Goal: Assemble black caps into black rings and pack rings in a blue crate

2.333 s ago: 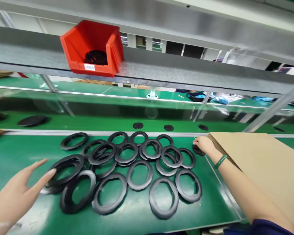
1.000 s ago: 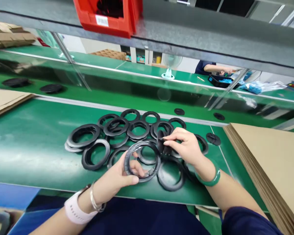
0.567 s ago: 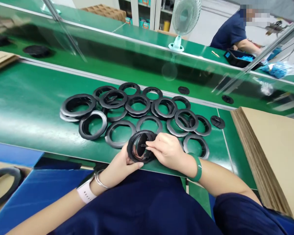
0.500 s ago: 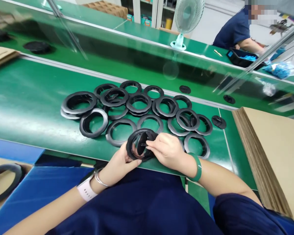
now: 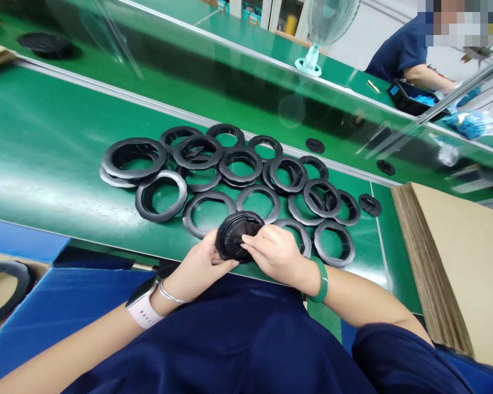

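Near the table's front edge, my left hand [image 5: 201, 261] grips a black plastic ring [image 5: 221, 241] by its left side, thumb along the lower rim. Inside that ring lies a black disc [image 5: 246, 227], nearly flush with the opening. My right hand [image 5: 277, 251] pinches a raised part at the disc's middle between thumb and fingertips; the fingers hide part of the disc. Just behind my hands, several more black rings [image 5: 208, 213] lie on the green table, some stacked. A loose black disc [image 5: 370, 205] lies flat to their right.
A cardboard stack [image 5: 452, 262] stands at the right. A clear partition with a metal rail [image 5: 181, 117] runs behind the rings. Beyond it are more discs [image 5: 314, 145], a fan [image 5: 310, 60] and a co-worker [image 5: 406, 54] by a black bin [image 5: 411, 99]. A large ring [image 5: 22, 279] sits lower left.
The disc, tilted up within the ring before, now lies flat in it. My right hand has moved slightly left and down with the disc. The camera view has shifted a little.
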`<control>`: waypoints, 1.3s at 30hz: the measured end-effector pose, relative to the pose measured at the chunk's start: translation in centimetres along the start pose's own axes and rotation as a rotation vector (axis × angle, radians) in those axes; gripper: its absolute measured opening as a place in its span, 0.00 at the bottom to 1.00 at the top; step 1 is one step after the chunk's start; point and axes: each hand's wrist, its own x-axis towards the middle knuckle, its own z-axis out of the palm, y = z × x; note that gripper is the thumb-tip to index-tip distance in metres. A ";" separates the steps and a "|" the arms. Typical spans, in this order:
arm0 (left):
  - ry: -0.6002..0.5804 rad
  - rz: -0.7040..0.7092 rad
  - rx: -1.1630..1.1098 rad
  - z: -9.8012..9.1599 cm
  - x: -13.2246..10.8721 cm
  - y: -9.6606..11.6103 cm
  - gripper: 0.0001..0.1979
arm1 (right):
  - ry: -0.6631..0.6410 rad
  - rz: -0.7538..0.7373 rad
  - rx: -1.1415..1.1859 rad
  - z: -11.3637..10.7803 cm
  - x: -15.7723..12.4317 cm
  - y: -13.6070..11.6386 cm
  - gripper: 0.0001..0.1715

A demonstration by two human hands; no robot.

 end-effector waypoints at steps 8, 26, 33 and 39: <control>-0.010 -0.012 -0.019 0.0 0.2 0.2 0.28 | -0.046 -0.090 -0.116 0.5 -0.1 0.4 0.08; -0.009 -0.089 -0.005 -0.1 0.6 0.8 0.28 | -0.072 -0.036 -0.074 0.7 -0.4 0.9 0.13; 0.007 -0.085 -0.005 0.1 0.4 1.1 0.27 | -0.127 0.011 -0.029 0.7 -0.1 0.6 0.15; -0.006 -0.085 -0.026 0.3 0.4 1.4 0.26 | -0.227 0.033 0.024 0.2 -0.1 0.7 0.11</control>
